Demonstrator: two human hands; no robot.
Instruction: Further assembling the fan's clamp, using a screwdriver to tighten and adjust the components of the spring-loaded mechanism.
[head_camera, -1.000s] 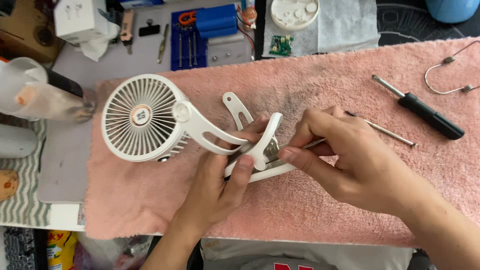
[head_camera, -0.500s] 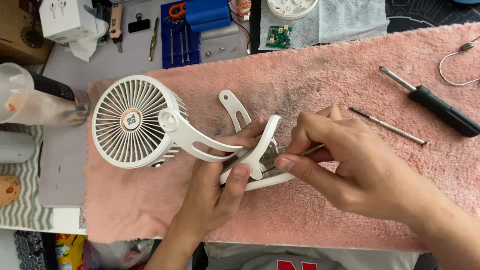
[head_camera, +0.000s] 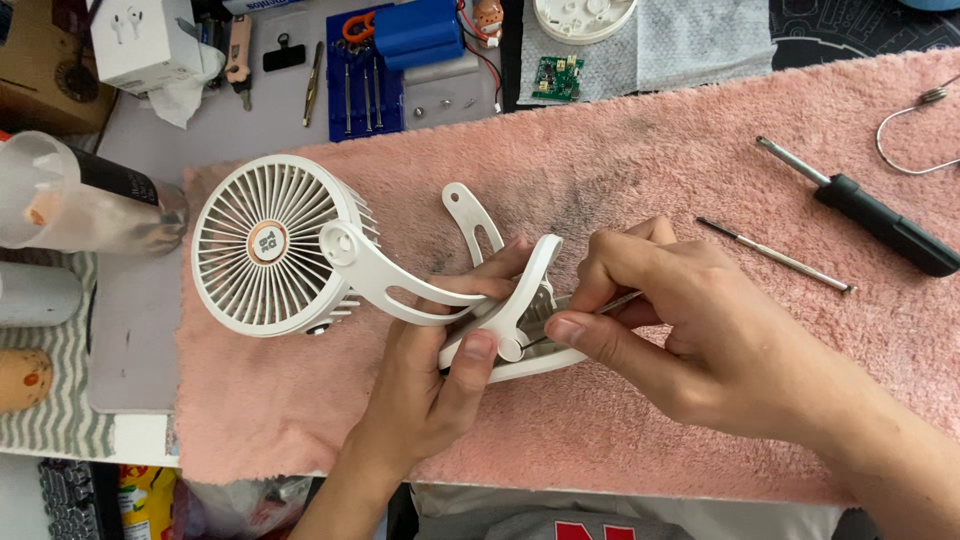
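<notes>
Here the left hand (head_camera: 440, 375) clamps the white fan's clip (head_camera: 510, 320) while the right hand (head_camera: 690, 330) pinches a thin metal tool (head_camera: 600, 305) into it

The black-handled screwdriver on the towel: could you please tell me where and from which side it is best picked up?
Probably by the thick black handle of the screwdriver, coming down from above. It lies flat and alone on the pink towel, the thin shaft pointing up-left, and the handle is the widest part.
</notes>
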